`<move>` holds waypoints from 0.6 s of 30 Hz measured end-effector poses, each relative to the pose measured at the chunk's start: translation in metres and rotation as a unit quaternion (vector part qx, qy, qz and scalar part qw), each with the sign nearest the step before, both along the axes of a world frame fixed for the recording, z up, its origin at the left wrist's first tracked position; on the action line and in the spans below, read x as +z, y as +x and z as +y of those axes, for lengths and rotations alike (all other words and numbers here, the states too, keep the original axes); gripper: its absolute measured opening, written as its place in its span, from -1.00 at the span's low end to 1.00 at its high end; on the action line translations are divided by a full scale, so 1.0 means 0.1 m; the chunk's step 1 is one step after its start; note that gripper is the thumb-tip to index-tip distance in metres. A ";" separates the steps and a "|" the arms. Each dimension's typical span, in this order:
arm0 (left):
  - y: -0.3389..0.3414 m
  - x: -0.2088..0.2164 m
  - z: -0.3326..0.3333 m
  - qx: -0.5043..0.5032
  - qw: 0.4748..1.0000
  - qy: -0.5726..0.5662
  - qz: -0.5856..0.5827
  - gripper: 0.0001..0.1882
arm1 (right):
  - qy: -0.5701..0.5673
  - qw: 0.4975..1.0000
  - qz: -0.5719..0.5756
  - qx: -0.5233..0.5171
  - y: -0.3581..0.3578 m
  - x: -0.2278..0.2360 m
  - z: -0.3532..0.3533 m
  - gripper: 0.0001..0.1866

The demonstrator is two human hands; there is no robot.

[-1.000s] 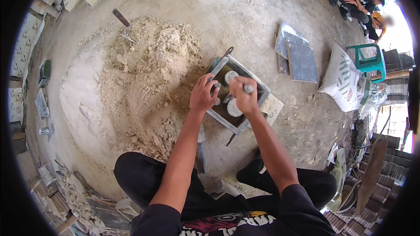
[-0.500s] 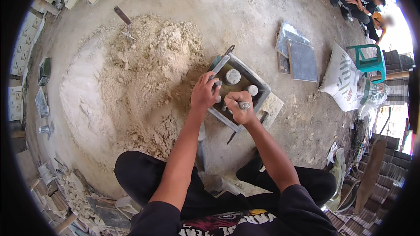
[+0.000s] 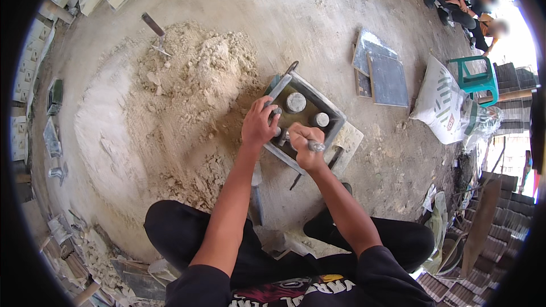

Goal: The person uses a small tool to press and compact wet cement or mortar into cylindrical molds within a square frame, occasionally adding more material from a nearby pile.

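A square grey metal mould [image 3: 331,107] sits on the ground in front of me, turned cornerwise, with several round upright posts inside. Two pale-topped posts, a larger post [image 3: 296,102] and a smaller post [image 3: 322,119], show plainly. My left hand [image 3: 260,122] is closed over the mould's left wall, its fingertips against a dark post by that side. My right hand [image 3: 307,143] wraps round a short grey-handled tool [image 3: 315,146] over the mould's near part. A small metal end shows beyond the fist, perhaps a hammer head; the rest is hidden.
A sand heap [image 3: 199,74] with a trowel [image 3: 154,27] in it and white powder [image 3: 105,131] lie left. A board [image 3: 350,146] shows by the mould. Dark plates [image 3: 388,77], a white sack [image 3: 438,102] and a green stool [image 3: 475,77] stand right; people [image 3: 459,3] sit beyond.
My right fist has moved slightly left and tilted over the mould, and more of the tool's metal end shows. The left hand keeps its hold; the whole view has shifted a little.
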State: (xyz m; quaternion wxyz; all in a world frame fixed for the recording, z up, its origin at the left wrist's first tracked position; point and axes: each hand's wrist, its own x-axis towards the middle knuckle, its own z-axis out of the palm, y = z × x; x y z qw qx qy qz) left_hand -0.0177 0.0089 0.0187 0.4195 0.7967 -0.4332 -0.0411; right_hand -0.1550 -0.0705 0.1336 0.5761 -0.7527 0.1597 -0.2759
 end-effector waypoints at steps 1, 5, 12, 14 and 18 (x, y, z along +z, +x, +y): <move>0.00 0.00 -0.02 -0.002 1.000 -0.003 -0.004 -0.74 | -0.050 0.999 0.008 0.014 0.03 -0.04 -0.02 -0.75; 0.03 0.02 -0.02 -0.005 1.000 -0.010 -0.010 -0.75 | 0.102 0.994 0.020 -0.028 0.08 0.20 -0.07 -0.74; -0.13 -0.02 0.30 -0.016 0.999 0.036 -0.035 -0.68 | 0.108 0.994 0.015 0.005 0.16 0.06 -0.15 -0.71; -0.17 0.01 0.35 -0.017 0.996 0.053 -0.074 -0.64 | 0.074 0.997 0.031 0.014 0.10 0.12 -0.19 -0.71; -0.24 -0.06 0.39 -0.009 1.000 -0.026 0.000 -0.62 | 0.062 0.998 0.032 0.005 0.24 0.01 -0.21 -0.70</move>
